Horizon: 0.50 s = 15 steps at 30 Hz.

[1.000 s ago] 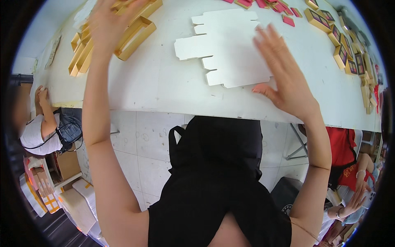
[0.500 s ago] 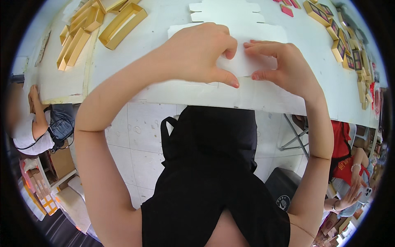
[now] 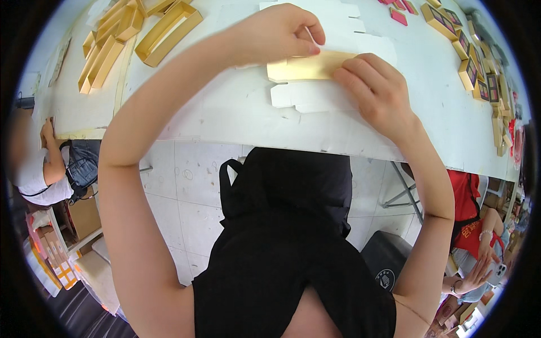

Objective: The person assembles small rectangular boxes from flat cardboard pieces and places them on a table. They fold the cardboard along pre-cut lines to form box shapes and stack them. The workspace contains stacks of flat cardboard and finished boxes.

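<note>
A flat cardboard box blank (image 3: pixel 301 97), white on one face, lies in front of me with a gold panel (image 3: pixel 301 67) folded up into view. My right hand (image 3: pixel 378 93) closes over the right end of that gold panel, its fingers bent and the thumb hidden. Above the panel's left part is my left hand (image 3: pixel 276 35), fingers curled and a gap between forefinger and thumb; the thumb tip is at the panel's upper edge. More white die-cut blanks (image 3: pixel 332 25) lie flat just beyond, partly covered by my left hand.
Gold box trays (image 3: pixel 169 34) stand at the far left. Gold boxes with dark inserts (image 3: pixel 468 73) line the right side, near small pink pieces (image 3: pixel 399 17). One person sits at the left edge; another person at the right holds a phone (image 3: pixel 497 274).
My left hand has moved up and away from me. My right hand has come down and left onto the blank, closing its fingers. The gold panel now shows.
</note>
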Motion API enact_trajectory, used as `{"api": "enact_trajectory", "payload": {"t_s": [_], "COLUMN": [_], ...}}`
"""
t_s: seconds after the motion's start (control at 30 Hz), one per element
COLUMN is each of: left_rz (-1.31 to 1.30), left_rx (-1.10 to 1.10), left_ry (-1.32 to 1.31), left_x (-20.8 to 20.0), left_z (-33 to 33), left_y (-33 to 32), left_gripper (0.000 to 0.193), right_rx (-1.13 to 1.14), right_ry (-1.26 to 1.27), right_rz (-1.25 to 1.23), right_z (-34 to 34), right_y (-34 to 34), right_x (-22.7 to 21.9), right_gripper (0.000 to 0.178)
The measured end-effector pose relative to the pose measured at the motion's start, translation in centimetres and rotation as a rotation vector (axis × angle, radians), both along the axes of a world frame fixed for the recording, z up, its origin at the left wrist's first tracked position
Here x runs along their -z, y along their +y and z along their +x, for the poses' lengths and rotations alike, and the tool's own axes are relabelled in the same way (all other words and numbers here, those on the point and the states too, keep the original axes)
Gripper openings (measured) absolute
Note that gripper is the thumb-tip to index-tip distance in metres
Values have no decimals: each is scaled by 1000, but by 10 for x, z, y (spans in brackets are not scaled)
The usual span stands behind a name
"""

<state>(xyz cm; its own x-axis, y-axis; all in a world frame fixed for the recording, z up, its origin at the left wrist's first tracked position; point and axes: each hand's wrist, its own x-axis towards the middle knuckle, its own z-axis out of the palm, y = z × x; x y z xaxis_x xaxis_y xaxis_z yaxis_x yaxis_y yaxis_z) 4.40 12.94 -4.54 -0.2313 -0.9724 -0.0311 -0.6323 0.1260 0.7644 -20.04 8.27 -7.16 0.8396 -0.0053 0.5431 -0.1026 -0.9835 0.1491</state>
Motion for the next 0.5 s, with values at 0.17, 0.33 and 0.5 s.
{"api": "enact_trajectory", "payload": {"t_s": [0.17, 0.33, 0.5], "left_rz": [-589, -668, -613], "left_rx": [67, 147, 55], "left_ry": [-450, -446, -478], "left_x": [14, 14, 19], "left_z": [-12, -12, -15], "left_y": [32, 46, 36], "left_gripper": [18, 14, 8], "right_rx": [-53, -2, 78], "right_ry": [-34, 49, 101], "right_rz": [151, 98, 326], "right_z": [9, 7, 18], "right_y": [-4, 0, -13], "right_x": [1, 2, -10], "right_gripper": [20, 15, 14]}}
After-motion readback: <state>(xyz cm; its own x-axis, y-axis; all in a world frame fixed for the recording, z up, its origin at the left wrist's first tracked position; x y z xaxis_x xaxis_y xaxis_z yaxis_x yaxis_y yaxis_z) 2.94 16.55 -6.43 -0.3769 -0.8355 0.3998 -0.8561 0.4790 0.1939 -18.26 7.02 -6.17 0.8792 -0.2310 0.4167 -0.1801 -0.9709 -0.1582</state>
